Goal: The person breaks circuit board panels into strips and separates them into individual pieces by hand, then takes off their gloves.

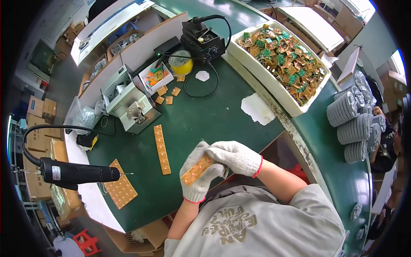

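Note:
White knitted gloves with red cuffs cover both hands, which meet above the near edge of the green bench. My left hand (pixel 196 188) is closed around a short tan circuit board strip (pixel 198 169) with small pads or holes along it. Pressed against the strip's upper end is my right hand (pixel 233 156), its fingers curled; they hide that end. To the left, a longer tan board strip (pixel 162 150) lies on the bench. Farther left is a wide tan circuit board panel (pixel 121 185), partly under the tip of a hanging black electric screwdriver (pixel 81 172).
A white foam box (pixel 295 110) heaped with small circuit boards stands at the right. Toward the back are a metal bench machine (pixel 133 107), a small parts box (pixel 168 79), a yellow tin (pixel 181 67) and a black soldering station (pixel 205 43). Stacked grey parts (pixel 357 120) and another person are at far right.

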